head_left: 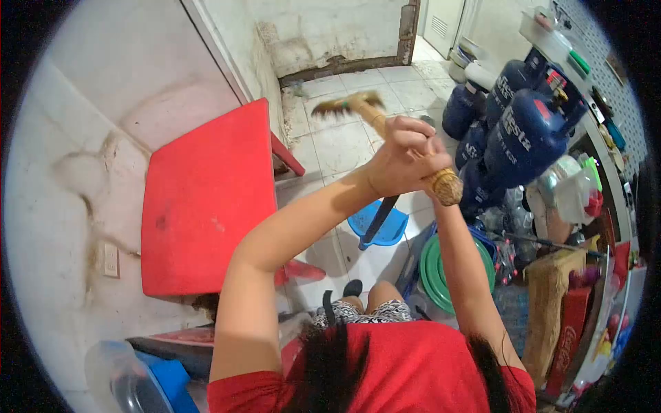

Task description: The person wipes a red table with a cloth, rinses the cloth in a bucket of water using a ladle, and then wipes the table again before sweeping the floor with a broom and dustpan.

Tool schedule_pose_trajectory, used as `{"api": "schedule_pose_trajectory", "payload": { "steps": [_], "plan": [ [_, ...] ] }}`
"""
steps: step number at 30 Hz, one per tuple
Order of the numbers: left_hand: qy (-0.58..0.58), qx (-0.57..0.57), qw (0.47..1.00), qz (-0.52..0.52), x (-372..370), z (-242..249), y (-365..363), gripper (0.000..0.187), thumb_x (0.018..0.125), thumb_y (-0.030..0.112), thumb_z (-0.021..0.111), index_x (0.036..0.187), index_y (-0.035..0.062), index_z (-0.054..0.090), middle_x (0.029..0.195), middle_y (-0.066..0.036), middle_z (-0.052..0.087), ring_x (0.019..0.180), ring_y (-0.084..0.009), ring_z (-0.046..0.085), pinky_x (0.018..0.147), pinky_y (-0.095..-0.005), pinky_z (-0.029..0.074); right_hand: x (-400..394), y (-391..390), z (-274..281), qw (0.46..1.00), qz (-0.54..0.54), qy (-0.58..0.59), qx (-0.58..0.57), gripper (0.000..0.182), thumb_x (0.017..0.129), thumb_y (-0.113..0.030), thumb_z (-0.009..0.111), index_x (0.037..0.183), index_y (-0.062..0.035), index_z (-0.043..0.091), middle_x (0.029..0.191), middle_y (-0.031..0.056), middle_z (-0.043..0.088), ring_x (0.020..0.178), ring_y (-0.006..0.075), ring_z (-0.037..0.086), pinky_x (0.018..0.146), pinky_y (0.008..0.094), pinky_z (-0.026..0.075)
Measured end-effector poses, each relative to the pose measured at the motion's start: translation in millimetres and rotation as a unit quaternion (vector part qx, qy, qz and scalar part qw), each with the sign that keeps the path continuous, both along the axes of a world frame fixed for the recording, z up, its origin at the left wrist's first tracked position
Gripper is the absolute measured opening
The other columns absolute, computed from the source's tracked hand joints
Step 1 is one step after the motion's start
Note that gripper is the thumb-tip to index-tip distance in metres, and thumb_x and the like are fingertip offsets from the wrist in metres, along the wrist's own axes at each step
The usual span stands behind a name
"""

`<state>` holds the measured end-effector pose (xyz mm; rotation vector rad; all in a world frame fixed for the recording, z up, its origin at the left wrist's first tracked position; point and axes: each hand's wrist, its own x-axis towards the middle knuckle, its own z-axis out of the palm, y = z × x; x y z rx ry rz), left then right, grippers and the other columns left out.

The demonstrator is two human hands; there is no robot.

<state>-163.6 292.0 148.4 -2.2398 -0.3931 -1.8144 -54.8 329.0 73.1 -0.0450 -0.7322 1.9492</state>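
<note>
My left hand (399,158) is wrapped round the upper end of a broom's yellowish handle (446,187). The broom's brown bristles (332,108) are blurred, above the floor tiles near the far wall. My right hand (435,146) is close against my left and partly hidden by it; its visible fingers are closed round the dark handle of the dustpan. That handle slants down behind my left wrist to the blue dustpan (391,226), which rests on the tiles in front of my feet, with dark specks in its pan.
A red table (206,206) stands at the left by the stained wall. At the right are dark blue gas cylinders (527,138), a green round lid (447,272), plastic bottles and a cardboard piece (551,303). A clear bin (124,378) sits at lower left.
</note>
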Motion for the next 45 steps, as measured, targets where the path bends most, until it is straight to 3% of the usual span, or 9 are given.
{"api": "schedule_pose_trajectory", "payload": {
  "steps": [3,5,8,13,14,15,28,39,45],
  "plan": [
    [0.081,0.087,0.992,0.046,-16.9,-13.3,71.0,0.037,0.054,0.031,0.067,0.085,0.0235,0.048,0.099,-0.005,0.024,0.096,-0.0238,0.032,0.074,-0.0335,0.033,-22.9,41.9,32.3,0.979,0.016,0.080,-0.188,0.041,0.077,-0.041,0.039,0.092,-0.0028,0.039,0.085,0.0066,0.047,0.072,0.0142,0.048,0.075,0.0260,0.037],
    [0.128,0.095,0.986,0.045,-18.7,-30.4,107.9,0.051,0.062,0.024,0.059,0.107,0.0238,0.037,0.120,-0.008,0.014,0.109,-0.0293,0.025,0.084,-0.0381,0.029,-28.2,86.3,17.2,0.827,0.397,0.328,-0.224,0.043,0.077,-0.042,0.039,0.094,-0.0029,0.036,0.081,0.0067,0.047,0.072,0.0147,0.047,0.072,0.0287,0.039],
    [0.188,0.085,0.975,0.085,-26.2,-45.2,169.9,0.050,0.060,0.027,0.060,0.105,0.0256,0.039,0.119,-0.009,0.017,0.109,-0.0292,0.025,0.083,-0.0391,0.029,-32.5,155.6,11.6,0.974,0.135,-0.047,-0.173,0.036,0.076,-0.037,0.043,0.087,-0.0034,0.040,0.076,0.0051,0.045,0.061,0.0138,0.045,0.058,0.0288,0.041],
    [0.186,-0.169,0.964,0.085,-72.3,-6.7,235.6,0.040,0.056,0.044,0.062,0.093,0.0293,0.055,0.103,-0.004,0.034,0.101,-0.0265,0.026,0.077,-0.0411,0.030,-44.1,296.5,6.1,0.902,-0.090,-0.421,-0.031,0.031,0.067,-0.031,0.053,0.079,-0.0027,0.048,0.070,0.0060,0.048,0.056,0.0135,0.047,0.053,0.0249,0.039],
    [0.493,-0.163,0.763,0.385,-107.9,16.1,202.1,0.032,0.065,0.036,0.055,0.091,0.0179,0.052,0.095,-0.004,0.039,0.094,-0.0217,0.034,0.076,-0.0404,0.033,-45.3,352.4,-18.7,0.852,-0.021,-0.523,0.031,0.031,0.063,-0.029,0.055,0.078,-0.0014,0.051,0.066,0.0063,0.049,0.058,0.0135,0.048,0.052,0.0246,0.039],
    [0.688,-0.114,0.392,0.600,-134.3,35.0,183.2,0.027,0.074,0.029,0.047,0.090,0.0065,0.050,0.087,-0.004,0.044,0.087,-0.0170,0.041,0.075,-0.0396,0.035,-44.6,385.6,-37.6,0.855,-0.023,-0.518,0.027,0.031,0.063,-0.029,0.055,0.078,-0.0014,0.051,0.066,0.0063,0.049,0.058,0.0135,0.048,0.052,0.0246,0.039],
    [0.334,-0.495,0.523,0.608,-252.0,4.1,338.4,0.022,0.076,0.021,0.045,0.089,0.0046,0.047,0.084,-0.004,0.046,0.080,-0.0140,0.043,0.071,-0.0327,0.037,-84.8,634.5,-118.7,0.738,0.042,-0.655,0.160,0.032,0.061,-0.027,0.052,0.074,0.0022,0.053,0.064,0.0074,0.050,0.054,0.0145,0.048,0.050,0.0245,0.039],
    [-0.209,-0.471,0.661,0.546,-363.4,-34.9,591.3,0.017,0.077,0.015,0.044,0.089,0.0029,0.045,0.081,-0.004,0.047,0.075,-0.0112,0.045,0.067,-0.0262,0.038,-180.3,769.6,-92.8,0.660,-0.071,-0.658,0.356,0.034,0.053,-0.024,0.057,0.070,0.0052,0.054,0.060,0.0080,0.050,0.058,0.0161,0.047,0.055,0.0263,0.038],
    [-0.495,-0.539,0.607,0.311,-349.8,-128.8,733.5,0.014,0.074,0.009,0.049,0.086,0.0020,0.046,0.078,-0.004,0.049,0.072,-0.0094,0.046,0.063,-0.0231,0.039,-278.8,826.6,-108.0,0.712,0.069,-0.650,0.256,0.048,0.049,-0.034,0.062,0.076,0.0055,0.055,0.104,0.0221,0.033,0.088,0.0291,0.039,0.074,0.0300,0.035]
  ]
}}
